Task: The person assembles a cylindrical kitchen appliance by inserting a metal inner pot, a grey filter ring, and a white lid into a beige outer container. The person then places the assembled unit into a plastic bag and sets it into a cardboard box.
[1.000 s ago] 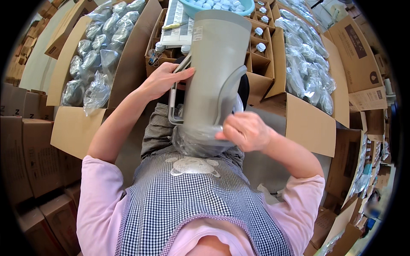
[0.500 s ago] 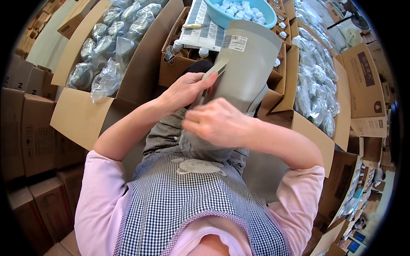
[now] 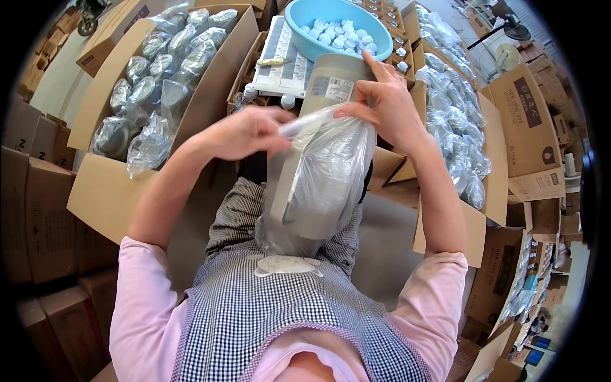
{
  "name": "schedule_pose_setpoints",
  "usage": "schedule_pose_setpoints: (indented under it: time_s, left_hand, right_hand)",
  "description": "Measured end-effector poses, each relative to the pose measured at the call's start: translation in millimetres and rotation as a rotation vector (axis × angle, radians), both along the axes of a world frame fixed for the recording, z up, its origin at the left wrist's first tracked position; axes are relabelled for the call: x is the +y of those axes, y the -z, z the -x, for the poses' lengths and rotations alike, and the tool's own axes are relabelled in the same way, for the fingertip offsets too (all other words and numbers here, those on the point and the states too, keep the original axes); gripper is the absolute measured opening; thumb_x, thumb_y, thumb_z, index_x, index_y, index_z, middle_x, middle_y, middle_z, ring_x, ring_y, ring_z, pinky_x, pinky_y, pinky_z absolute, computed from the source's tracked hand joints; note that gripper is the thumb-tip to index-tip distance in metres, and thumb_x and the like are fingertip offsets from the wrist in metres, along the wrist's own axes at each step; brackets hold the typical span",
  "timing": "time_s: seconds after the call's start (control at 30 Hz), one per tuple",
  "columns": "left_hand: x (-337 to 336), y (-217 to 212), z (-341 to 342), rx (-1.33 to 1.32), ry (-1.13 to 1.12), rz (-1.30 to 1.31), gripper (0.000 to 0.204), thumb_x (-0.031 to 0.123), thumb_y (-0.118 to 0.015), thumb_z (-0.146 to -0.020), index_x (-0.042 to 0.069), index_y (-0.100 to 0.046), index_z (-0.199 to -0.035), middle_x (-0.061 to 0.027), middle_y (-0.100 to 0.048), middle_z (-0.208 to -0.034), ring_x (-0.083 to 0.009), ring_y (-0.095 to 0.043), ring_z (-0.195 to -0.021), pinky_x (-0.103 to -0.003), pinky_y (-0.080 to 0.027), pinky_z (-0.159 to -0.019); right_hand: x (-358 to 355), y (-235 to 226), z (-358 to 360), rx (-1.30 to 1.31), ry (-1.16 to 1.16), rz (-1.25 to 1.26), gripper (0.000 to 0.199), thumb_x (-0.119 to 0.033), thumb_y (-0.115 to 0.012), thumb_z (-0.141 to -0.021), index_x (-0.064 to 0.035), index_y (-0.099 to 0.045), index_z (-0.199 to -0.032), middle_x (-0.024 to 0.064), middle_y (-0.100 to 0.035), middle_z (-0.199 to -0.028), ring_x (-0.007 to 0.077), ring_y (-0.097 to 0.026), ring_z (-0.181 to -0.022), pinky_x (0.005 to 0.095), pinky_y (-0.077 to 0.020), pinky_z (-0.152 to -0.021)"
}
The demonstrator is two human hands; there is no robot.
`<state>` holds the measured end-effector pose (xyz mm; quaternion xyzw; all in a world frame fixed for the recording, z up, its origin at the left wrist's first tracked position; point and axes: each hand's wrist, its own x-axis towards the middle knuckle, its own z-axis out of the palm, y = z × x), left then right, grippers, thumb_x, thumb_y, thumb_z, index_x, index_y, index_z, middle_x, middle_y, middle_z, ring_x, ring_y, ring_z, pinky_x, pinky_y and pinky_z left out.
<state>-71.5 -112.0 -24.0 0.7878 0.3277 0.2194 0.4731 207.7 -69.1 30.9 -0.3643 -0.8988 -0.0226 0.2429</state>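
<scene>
A grey-beige plastic pitcher [image 3: 328, 69] with a long handle stands tilted over my lap, a barcode label near its upper end. A clear plastic bag [image 3: 334, 162] covers most of it, and the upper end sticks out. With the thumb and bent fingers my right hand [image 3: 385, 105] grips the bag's edge against the pitcher's right side; its index finger points up along the rim. On the other side my left hand [image 3: 248, 132], blurred by motion, has its fingertips at the bag's stretched edge. Loose bag film bunches below the pitcher near my apron [image 3: 286, 305].
At left an open carton [image 3: 102, 204] holds several bagged items; another such carton [image 3: 493, 191] stands at right. Ahead, a light-blue basin [image 3: 305, 44] of white caps and a printed sheet [image 3: 273, 70] rest on a carton of capped bottles. Stacked cartons [image 3: 51, 216] line the left.
The bag has come up over the pitcher, handle included. My right hand has moved up and right to the pitcher's upper side; my left hand has left the handle and shifted left.
</scene>
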Motion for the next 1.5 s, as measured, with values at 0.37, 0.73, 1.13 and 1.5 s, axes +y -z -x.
schedule_pose_setpoints:
  time_s: [0.37, 0.73, 1.13, 1.5]
  left_hand:
    - [42, -68, -54, -0.707, -0.784, -0.435, 0.035, 0.029, -0.058, -0.098, 0.001, -0.058, -0.076, -0.0006, -0.051, -0.066, -0.0079, -0.044, -0.062, -0.028, -0.037, -0.054]
    - [-143, 67, -36, -0.343, -0.283, 1.570, 0.068, 0.052, -0.024, -0.101, -0.006, -0.047, -0.128, -0.0264, -0.064, -0.102, -0.0283, -0.068, -0.070, -0.034, -0.058, -0.061]
    - [-174, 105, -75, -1.160, -0.084, 1.884, 0.049, 0.012, -0.054, -0.097, -0.010, -0.036, -0.137, -0.0313, -0.044, -0.137, -0.0394, -0.051, -0.125, -0.048, -0.041, -0.110]
    - [-158, 14, -58, -1.338, -0.384, 1.501, 0.038, -0.004, -0.044, -0.093, -0.017, -0.036, -0.128, -0.0293, -0.048, -0.129, -0.0400, -0.054, -0.119, -0.053, -0.048, -0.103]
  right_hand:
    - [-18, -70, 6, 0.769, -0.012, 0.215, 0.031, -0.020, -0.072, -0.088, -0.0007, -0.058, -0.067, -0.0001, -0.055, -0.055, 0.0031, -0.048, -0.054, 0.0228, -0.0369, -0.049]
    - [-88, -95, -18, 0.881, -0.174, 0.097, 0.023, -0.016, -0.050, -0.102, 0.0001, -0.064, -0.093, -0.0029, -0.054, -0.068, 0.0023, -0.043, -0.058, 0.0178, -0.0291, -0.051]
    - [-119, -80, -55, 1.171, 0.233, -0.154, 0.034, -0.030, -0.060, -0.098, 0.0017, -0.064, -0.111, 0.0028, -0.057, -0.080, 0.0081, -0.051, -0.074, 0.0221, -0.0392, -0.068]
    - [-92, -78, -68, 1.279, 0.485, -0.639, 0.032, -0.028, -0.053, -0.098, 0.0019, -0.065, -0.106, 0.0091, -0.064, -0.103, 0.0172, -0.060, -0.088, 0.0332, -0.0512, -0.073]
